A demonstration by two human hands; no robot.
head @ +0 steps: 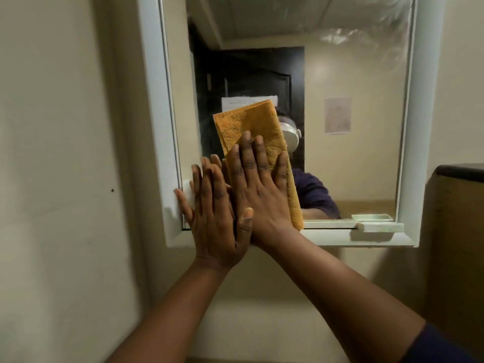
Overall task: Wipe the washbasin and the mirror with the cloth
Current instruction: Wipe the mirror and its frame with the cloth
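Right hand [258, 189]: fingers straight, spread, palm flat against cloth [258, 142], pressing it onto mirror [353, 82]. Left hand [213, 218]: fingers straight, flat at mirror's lower-left corner, little finger on white frame [157, 100]; thumb crosses right wrist. Cloth: one, orange, textured, folded to long rectangle, tilted, upper half projecting above right fingertips, lower edge near mirror's bottom edge. Mirror: one, smears at upper right. On frame ledge, lower right of mirror: one pale bar [379, 226], possibly soap dish.

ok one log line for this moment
step: wiping mirror | right hand: flat, pressing cloth on glass | left hand: flat at lower left frame corner | washbasin: not in view
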